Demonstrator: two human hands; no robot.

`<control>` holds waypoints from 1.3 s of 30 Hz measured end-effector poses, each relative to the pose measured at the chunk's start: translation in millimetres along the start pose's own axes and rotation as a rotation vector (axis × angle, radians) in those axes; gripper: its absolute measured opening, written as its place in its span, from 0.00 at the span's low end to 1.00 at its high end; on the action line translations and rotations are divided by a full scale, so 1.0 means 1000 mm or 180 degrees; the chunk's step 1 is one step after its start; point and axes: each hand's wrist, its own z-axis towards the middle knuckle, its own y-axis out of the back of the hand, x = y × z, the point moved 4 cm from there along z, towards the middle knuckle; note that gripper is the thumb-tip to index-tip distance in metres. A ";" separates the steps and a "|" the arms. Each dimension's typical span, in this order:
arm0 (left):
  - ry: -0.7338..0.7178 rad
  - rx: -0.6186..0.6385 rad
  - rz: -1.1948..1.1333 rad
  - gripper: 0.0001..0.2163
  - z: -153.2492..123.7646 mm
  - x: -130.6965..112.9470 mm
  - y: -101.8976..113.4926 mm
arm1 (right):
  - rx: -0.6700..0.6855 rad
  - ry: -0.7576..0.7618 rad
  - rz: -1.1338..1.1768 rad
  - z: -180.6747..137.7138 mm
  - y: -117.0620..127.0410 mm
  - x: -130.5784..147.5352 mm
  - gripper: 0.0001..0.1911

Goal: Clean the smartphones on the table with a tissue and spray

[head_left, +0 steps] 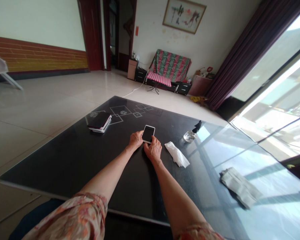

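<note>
A white-edged smartphone [148,133] with a dark screen lies on the black glass table [72,160]. My left hand [136,139] curls against its left edge and my right hand [153,149] grips its near end, so both hands hold it. To the right lie a crumpled white tissue [176,154] and a small clear spray bottle [191,133] with a black top.
A stack of dark-covered phones or booklets [99,122] rests at the table's far left. A folded grey cloth [240,186] lies near the right edge. Beyond are tiled floor, a covered sofa [168,68], a doorway and a large bright window [277,90].
</note>
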 end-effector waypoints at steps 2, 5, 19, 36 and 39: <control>0.0001 0.0031 -0.0092 0.20 0.005 -0.002 -0.003 | -0.0075 -0.0044 -0.0021 0.002 -0.002 0.000 0.32; 0.0006 0.0066 -0.0212 0.20 0.014 -0.003 -0.009 | -0.0152 -0.0118 -0.0066 0.008 -0.006 0.000 0.37; -0.0182 0.0039 -0.0458 0.21 0.034 0.000 -0.021 | -0.0492 -0.0518 -0.0241 0.039 -0.019 -0.007 0.35; -0.0729 -0.0110 -0.0041 0.25 0.033 -0.004 -0.030 | -0.0140 -0.0673 -0.0575 0.096 -0.020 -0.024 0.26; -0.0862 -0.0174 0.0104 0.22 0.031 -0.004 -0.033 | -0.0065 -0.0850 -0.0750 0.117 -0.010 -0.046 0.26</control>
